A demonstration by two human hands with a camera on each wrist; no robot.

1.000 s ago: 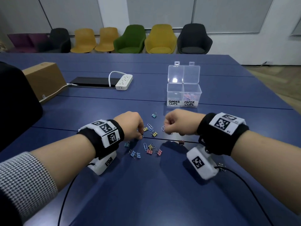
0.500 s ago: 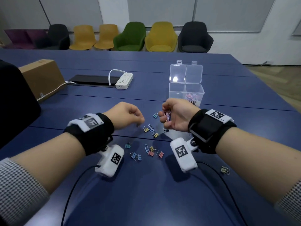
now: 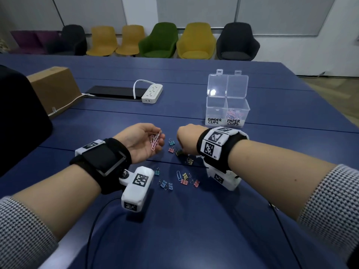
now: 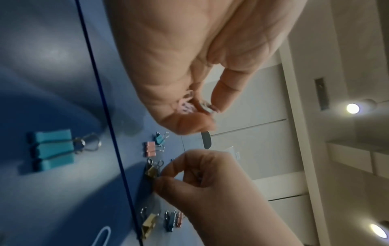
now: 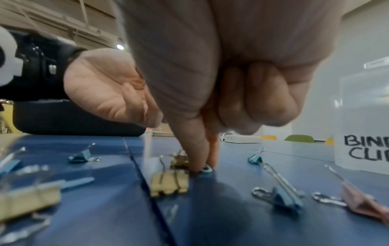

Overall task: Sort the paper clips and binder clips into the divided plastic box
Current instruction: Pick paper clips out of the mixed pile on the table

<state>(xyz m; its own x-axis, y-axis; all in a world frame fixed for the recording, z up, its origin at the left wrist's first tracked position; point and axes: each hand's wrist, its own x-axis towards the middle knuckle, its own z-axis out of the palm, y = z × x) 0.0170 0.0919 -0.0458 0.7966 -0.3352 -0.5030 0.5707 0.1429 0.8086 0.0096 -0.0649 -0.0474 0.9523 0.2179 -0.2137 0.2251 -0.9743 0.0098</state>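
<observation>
My left hand point(image 3: 153, 140) is turned palm up over the blue table point(image 3: 194, 230), its thumb and fingers point(image 4: 221, 99) pinching several pink paper clips point(image 3: 155, 141). My right hand point(image 3: 181, 146) points palm down, and its thumb and forefinger point(image 5: 197, 159) pinch a light blue paper clip point(image 5: 206, 169) lying on the table. Coloured binder clips point(image 3: 165, 184) lie scattered around both hands, with one more blue paper clip point(image 3: 178, 175) among them. The clear divided box point(image 3: 211, 111) stands open behind, labelled BINDER CLIPS and PAPER CLIPS; its right compartment holds paper clips point(image 3: 234, 114).
A white power strip point(image 3: 152, 93) and a black floor panel point(image 3: 114, 93) lie at the back left, by a cardboard box point(image 3: 52, 88). A black object point(image 3: 17, 117) fills the left edge. Chairs line the far wall. Wrist-camera cables trail toward me.
The pink paper clips passed from my right hand to my left, which turned palm up. My right hand turned palm down and dropped to the table onto a blue paper clip.
</observation>
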